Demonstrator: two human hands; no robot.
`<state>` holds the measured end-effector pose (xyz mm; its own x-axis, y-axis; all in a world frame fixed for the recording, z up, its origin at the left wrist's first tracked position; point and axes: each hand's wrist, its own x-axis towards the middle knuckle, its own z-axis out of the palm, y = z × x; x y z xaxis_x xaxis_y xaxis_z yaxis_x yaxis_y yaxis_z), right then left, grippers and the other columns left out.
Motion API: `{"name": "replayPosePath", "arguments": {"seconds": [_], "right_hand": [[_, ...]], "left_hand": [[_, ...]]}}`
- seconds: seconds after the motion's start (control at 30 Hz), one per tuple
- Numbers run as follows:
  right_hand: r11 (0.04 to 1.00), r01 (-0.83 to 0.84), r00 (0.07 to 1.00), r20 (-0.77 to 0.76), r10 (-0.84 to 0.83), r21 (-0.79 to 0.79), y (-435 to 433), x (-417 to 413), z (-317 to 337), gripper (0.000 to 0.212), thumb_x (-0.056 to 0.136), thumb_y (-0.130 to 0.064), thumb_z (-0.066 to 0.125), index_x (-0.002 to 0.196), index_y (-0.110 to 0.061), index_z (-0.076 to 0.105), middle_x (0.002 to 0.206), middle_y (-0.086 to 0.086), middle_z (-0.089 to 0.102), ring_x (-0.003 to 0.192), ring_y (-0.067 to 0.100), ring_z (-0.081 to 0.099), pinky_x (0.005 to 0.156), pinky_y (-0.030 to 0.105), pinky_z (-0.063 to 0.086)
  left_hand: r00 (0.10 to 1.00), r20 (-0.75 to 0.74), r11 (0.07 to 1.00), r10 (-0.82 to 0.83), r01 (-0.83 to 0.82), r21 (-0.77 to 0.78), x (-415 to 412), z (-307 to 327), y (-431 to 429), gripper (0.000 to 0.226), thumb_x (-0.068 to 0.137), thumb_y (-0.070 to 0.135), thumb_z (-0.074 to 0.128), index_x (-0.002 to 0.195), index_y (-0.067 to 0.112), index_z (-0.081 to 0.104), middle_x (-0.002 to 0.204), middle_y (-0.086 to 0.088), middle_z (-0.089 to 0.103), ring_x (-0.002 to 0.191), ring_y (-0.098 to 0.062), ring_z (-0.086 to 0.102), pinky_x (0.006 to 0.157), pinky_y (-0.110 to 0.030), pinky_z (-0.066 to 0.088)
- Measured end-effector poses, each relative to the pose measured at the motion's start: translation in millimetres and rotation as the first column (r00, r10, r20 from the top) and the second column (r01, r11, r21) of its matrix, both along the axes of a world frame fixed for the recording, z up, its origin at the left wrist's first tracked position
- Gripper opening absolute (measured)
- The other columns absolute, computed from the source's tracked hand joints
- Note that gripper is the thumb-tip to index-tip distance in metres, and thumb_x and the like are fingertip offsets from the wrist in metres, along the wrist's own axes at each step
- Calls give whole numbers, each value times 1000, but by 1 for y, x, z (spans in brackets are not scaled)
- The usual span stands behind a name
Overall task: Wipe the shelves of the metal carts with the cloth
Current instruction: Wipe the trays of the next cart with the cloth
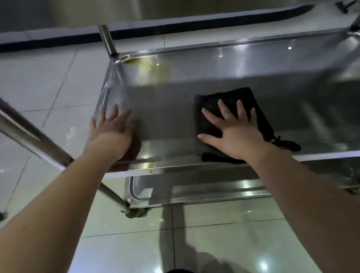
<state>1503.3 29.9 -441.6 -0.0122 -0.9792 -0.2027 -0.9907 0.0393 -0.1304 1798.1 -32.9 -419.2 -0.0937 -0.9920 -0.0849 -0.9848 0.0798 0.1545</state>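
With the right hand (232, 133) spread flat on the cloth (212, 100) and the left hand (113, 131) open against the shelf (171, 114) edge, short strokes could miss the far-left yellow stain (153, 70).

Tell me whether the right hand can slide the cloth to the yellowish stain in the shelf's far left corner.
Probably yes. The right hand presses flat on the cloth, and bare shelf lies between it and the stain. The left hand rests at the left edge, seemingly beside the path.
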Motion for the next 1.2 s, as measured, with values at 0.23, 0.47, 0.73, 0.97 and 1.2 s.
{"name": "replayPosePath", "arguments": {"seconds": [0.23, 0.47, 0.73, 0.97, 1.2], "right_hand": [[999, 36, 996, -83, -35, 19, 4, 6, 1, 82, 68, -89, 2, 143, -61, -12, 162, -13, -19, 147, 34, -21, 116, 60, -10], [999, 10, 998, -57, -12, -40, 13, 90, -8, 90, 63, -92, -7, 145, -56, -13, 162, -4, -21, 142, 49, -21, 105, 73, -14], [999, -37, 997, -73, 34, -38, 3, 185, -10, 76, 82, -82, 7, 148, -51, -11, 162, 7, -20, 139, 54, -22, 97, 78, -15], [984, -175, 984, -17, 175, -13, -1, 78, -3, 80, 64, -93, 8, 139, -68, -6, 160, -21, -15, 148, 31, -17, 117, 56, -12], [992, -113, 993, -31, 112, -54, 19, 57, -8, 75, 67, -91, 2, 138, -68, -8, 159, -24, -16, 146, 38, -19, 113, 64, -12]], "left_hand": [[992, 119, 997, 41, -48, 53, 21, -24, 11, 52, 100, 51, 6, 151, 49, -6, 163, 5, -16, 148, -25, -21, 114, -61, -8], [994, 101, 999, 50, -50, -3, 30, -37, 10, 52, 99, 51, 5, 151, 50, -3, 164, 6, -11, 148, -26, -20, 114, -63, -8], [992, 91, 995, 90, -93, 24, 29, -35, 13, 51, 102, 50, 10, 150, 51, -4, 164, 9, -11, 148, -23, -21, 115, -63, -6], [991, 82, 994, 104, -107, 33, 23, -29, 14, 50, 101, 54, 7, 150, 53, -1, 164, 9, -8, 149, -22, -17, 116, -61, -4], [991, 95, 996, 93, -94, 5, 24, -31, 17, 51, 100, 55, 7, 150, 53, -1, 164, 8, -7, 149, -24, -16, 116, -61, -4]]}}
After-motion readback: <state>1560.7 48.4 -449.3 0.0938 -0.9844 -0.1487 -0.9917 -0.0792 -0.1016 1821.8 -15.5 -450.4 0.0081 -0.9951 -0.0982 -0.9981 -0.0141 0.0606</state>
